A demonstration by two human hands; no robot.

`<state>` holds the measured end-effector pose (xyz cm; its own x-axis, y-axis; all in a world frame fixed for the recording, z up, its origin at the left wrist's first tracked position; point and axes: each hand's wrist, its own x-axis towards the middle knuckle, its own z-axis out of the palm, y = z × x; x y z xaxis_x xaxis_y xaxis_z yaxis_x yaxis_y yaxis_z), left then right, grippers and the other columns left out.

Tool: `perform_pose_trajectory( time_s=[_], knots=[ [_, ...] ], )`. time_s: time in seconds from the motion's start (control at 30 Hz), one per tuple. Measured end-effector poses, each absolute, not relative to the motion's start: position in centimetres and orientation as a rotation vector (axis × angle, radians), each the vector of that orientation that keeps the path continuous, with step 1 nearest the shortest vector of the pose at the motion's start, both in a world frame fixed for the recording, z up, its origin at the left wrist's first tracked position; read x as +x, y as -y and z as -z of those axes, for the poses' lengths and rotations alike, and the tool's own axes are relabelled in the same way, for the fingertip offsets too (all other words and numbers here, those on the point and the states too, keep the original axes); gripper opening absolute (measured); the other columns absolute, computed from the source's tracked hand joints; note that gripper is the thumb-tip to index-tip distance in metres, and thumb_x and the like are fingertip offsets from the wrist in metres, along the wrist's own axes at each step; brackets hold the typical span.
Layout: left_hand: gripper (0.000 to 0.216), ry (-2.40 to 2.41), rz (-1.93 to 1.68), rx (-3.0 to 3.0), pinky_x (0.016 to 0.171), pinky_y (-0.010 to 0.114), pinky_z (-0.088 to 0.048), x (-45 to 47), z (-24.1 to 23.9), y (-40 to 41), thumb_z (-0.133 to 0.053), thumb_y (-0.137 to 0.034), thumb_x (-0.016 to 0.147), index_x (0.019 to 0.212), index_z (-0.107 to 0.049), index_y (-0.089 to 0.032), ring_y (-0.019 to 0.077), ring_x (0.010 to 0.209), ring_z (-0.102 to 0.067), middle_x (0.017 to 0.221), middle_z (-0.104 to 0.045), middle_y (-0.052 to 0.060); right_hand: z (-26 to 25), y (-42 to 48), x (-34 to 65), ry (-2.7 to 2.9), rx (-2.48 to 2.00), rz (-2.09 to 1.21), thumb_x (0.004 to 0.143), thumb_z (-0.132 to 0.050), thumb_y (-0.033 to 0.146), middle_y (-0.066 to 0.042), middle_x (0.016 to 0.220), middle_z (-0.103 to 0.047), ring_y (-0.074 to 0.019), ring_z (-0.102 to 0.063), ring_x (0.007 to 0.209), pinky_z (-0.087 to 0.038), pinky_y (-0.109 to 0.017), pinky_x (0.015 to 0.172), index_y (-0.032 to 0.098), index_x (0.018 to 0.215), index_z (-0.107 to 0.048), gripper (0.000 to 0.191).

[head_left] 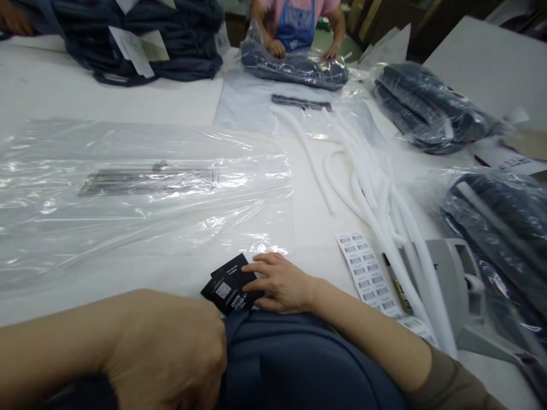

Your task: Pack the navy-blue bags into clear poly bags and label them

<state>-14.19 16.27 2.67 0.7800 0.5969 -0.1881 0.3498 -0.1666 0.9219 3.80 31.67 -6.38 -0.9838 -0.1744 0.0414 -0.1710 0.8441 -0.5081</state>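
A dark blue garment (294, 370) lies at the near edge of the white table (179, 102). My left hand (171, 353) is closed on the garment's left side, knuckles up. My right hand (282, 283) reaches across it, fingers pressing black hang tags (228, 285) with white print at the garment's top edge. Just beyond the tags lies a large clear plastic bag (141, 188) spread flat, with a printed grey panel.
A barcode sticker sheet (367, 273), white foam tubes (376, 199) and a grey tagging gun (461, 285) lie to the right. Bagged dark garments (431, 108) sit right and far. A folded stack (145, 40) sits far left. A person (299, 28) across the table presses a bagged garment.
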Motion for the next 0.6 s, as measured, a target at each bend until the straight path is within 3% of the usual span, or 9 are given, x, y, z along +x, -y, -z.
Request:
perform_pose_trajectory(
  time_s=[0.07, 0.17, 0.23, 0.3, 0.4, 0.47, 0.53, 0.6],
  knots=[
    [0.037, -0.718, -0.308, 1.594, 0.055, 0.022, -0.044, -14.6, -1.5, -18.9, -0.048, -0.045, 0.092, 0.073, -0.069, -0.021, 0.012, 0.058, -0.058, 0.065, -0.065, 0.002, 5.5, -31.0, 3.9, -2.952, -0.172, 0.789, 0.085, -0.06, 0.032, -0.013, 0.121, -0.057, -0.0269, -0.051, 0.109, -0.043, -0.042, 0.096, 0.02, 0.124, -0.059, 0.041],
    [0.033, -1.414, -0.56, 1.676, 0.062, 0.026, -0.043, -15.0, 2.4, -19.8, -0.047, -0.041, 0.093, 0.082, -0.066, -0.017, 0.0155, 0.066, -0.057, 0.073, -0.063, 0.004, 4.6, -30.2, 4.1, -2.813, 0.035, 0.751, 0.083, -0.065, 0.03, -0.013, 0.103, -0.059, -0.0247, -0.057, 0.092, -0.05, -0.037, 0.082, 0.016, 0.129, -0.052, 0.049],
    [0.025, -1.63, -0.528, 1.915, 0.073, 0.031, -0.043, -14.6, 4.9, -18.3, -0.057, -0.04, 0.087, 0.094, -0.063, -0.017, 0.0197, 0.08, -0.056, 0.087, -0.063, 0.006, 4.2, -29.7, 4.3, -2.731, 0.148, 0.787, 0.082, -0.067, 0.032, -0.011, 0.101, -0.059, -0.0244, -0.059, 0.088, -0.051, -0.036, 0.077, 0.018, 0.127, -0.052, 0.049],
    [0.031, -1.636, -0.397, 2.109, 0.083, 0.036, -0.041, -13.9, 5.9, -16.1, -0.062, -0.034, 0.084, 0.11, -0.058, -0.017, 0.0231, 0.092, -0.054, 0.102, -0.06, 0.008, 3.8, -29.3, 4.6, -2.675, 0.192, 0.858, 0.078, -0.071, 0.035, -0.009, 0.101, -0.057, -0.024, -0.06, 0.085, -0.052, -0.035, 0.074, 0.02, 0.126, -0.051, 0.054],
    [0.042, -1.729, -0.342, 2.266, 0.094, 0.038, -0.036, -12.9, 5.5, -13.8, -0.053, -0.019, 0.086, 0.128, -0.047, -0.018, 0.025, 0.109, -0.048, 0.118, -0.055, 0.01, 3.7, -29.0, 4.8, -2.64, 0.2, 0.887, 0.072, -0.076, 0.041, -0.009, 0.103, -0.055, -0.0231, -0.06, 0.081, -0.052, -0.035, 0.071, 0.023, 0.128, -0.049, 0.065],
    [0.042, -1.772, -0.269, 2.351, 0.096, 0.038, -0.035, -12.5, 5.1, -13.4, -0.049, -0.016, 0.087, 0.128, -0.046, -0.019, 0.0262, 0.115, -0.046, 0.123, -0.055, 0.009, 3.9, -28.9, 4.7, -2.646, 0.172, 0.824, 0.073, -0.076, 0.04, -0.008, 0.102, -0.054, -0.0218, -0.059, 0.08, -0.051, -0.033, 0.068, 0.025, 0.124, -0.054, 0.057],
    [0.041, -1.807, -0.075, 2.317, 0.087, 0.037, -0.039, -12.3, 5.3, -13.6, -0.049, -0.013, 0.085, 0.126, -0.049, -0.019, 0.0254, 0.106, -0.053, 0.12, -0.057, 0.01, 4.4, -28.9, 4.5, -2.685, 0.129, 0.751, 0.076, -0.074, 0.035, -0.007, 0.099, -0.054, -0.0219, -0.058, 0.082, -0.051, -0.032, 0.066, 0.026, 0.119, -0.058, 0.047],
    [0.036, -1.806, 0.125, 2.168, 0.073, 0.033, -0.041, -12.1, 5.9, -13.9, -0.048, -0.009, 0.084, 0.118, -0.054, -0.016, 0.0211, 0.083, -0.059, 0.101, -0.063, 0.009, 4.9, -28.9, 4.4, -2.75, 0.081, 0.707, 0.08, -0.07, 0.032, -0.008, 0.097, -0.055, -0.0228, -0.057, 0.086, -0.051, -0.032, 0.067, 0.025, 0.118, -0.059, 0.04]
  ],
)
